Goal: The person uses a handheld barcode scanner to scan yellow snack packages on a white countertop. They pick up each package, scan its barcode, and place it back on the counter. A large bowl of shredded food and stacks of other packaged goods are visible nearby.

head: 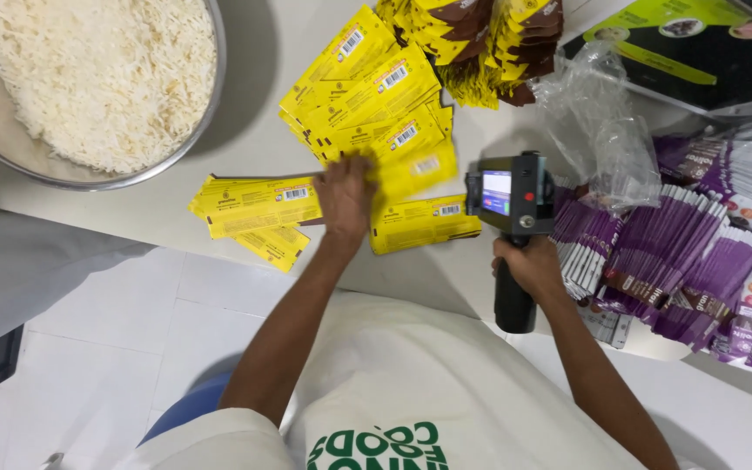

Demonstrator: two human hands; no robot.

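My left hand [344,198] lay flat, fingers spread, on the yellow packets [367,104] fanned across the middle of the bench [245,139], near its front edge. My right hand [528,265] gripped the black handheld printer [511,204] just beside them. Purple packets [654,252] were stacked toward the right edge; a rice bowl [97,83] sat at the far left corner.
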